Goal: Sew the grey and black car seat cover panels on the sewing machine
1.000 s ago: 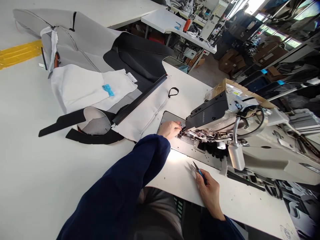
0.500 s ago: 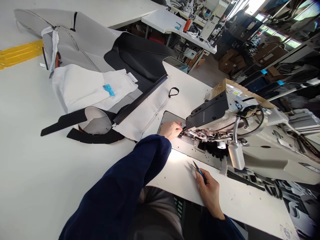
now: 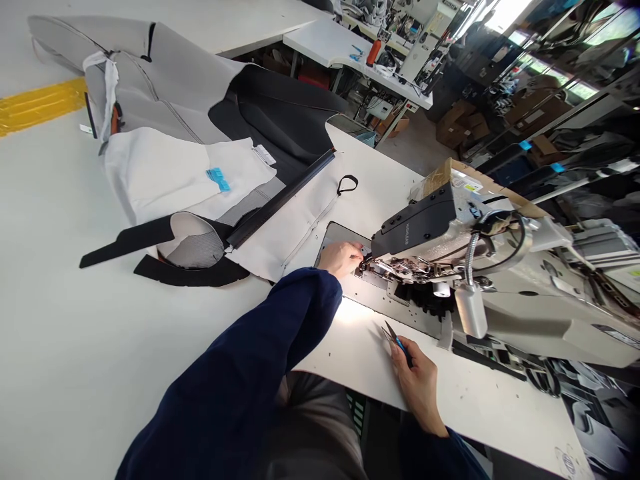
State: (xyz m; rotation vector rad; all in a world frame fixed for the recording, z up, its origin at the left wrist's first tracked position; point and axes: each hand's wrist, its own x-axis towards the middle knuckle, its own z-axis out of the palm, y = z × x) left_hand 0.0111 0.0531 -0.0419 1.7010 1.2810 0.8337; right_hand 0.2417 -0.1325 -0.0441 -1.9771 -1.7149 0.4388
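My left hand [image 3: 342, 257] reaches under the head of the sewing machine [image 3: 450, 233], its fingers pinched together at the needle area [image 3: 373, 267]; what they hold is too small to make out. My right hand [image 3: 417, 380] rests on the white table [image 3: 60, 320] in front of the machine, closed on small thread snips [image 3: 393, 335] with a blue grip, their blades pointing away from me. A grey, white and black fabric cover [image 3: 200, 133] lies spread on the table to the left of the machine.
A black strip [image 3: 280, 200] and a black loop [image 3: 347, 184] lie on the white fabric near the machine. The machine's gooseneck lamp [image 3: 467, 307] lights the metal plate. Yellow tape [image 3: 40, 107] marks the table's far left. Other work tables [image 3: 345, 47] and boxes stand behind.
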